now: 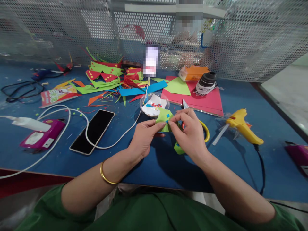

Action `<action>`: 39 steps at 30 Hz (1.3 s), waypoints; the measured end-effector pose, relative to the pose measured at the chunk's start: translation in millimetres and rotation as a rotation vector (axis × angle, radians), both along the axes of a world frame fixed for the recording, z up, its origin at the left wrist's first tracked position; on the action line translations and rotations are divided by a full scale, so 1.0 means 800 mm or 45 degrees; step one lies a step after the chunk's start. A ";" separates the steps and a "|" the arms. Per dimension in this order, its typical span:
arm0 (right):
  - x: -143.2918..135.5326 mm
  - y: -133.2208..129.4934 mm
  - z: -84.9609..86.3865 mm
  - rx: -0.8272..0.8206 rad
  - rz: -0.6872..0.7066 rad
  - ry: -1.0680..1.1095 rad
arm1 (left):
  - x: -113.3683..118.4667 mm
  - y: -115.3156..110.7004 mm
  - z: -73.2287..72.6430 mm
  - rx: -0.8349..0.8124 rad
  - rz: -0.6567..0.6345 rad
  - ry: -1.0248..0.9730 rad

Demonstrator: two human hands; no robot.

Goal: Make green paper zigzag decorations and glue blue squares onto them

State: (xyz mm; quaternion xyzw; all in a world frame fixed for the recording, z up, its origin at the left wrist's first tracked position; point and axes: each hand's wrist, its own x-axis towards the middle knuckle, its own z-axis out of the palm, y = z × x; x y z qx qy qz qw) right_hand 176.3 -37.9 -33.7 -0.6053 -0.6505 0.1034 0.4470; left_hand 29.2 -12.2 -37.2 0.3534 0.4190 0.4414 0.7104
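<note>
Blue tabletop (144, 171), both hands (142, 138) close together, pinching green paper (162, 115), partly hiding it, yellow-handled scissors (206, 130) partly covered.

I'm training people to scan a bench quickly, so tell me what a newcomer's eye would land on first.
Probably the bright green paper with blue squares at the centre, held in the left hand with the right hand touching it. Next, likely the yellow glue gun at the right of the blue table. Then perhaps the red and green paper masks at the back, left of the lit phone.
</note>
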 end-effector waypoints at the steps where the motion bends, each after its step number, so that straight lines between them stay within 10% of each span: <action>1: 0.000 0.000 0.000 0.001 -0.003 0.000 | 0.000 0.000 0.000 -0.002 0.002 0.001; 39: 0.007 -0.003 0.018 -0.282 -0.002 0.195 | -0.001 0.001 -0.002 -0.066 -0.042 0.022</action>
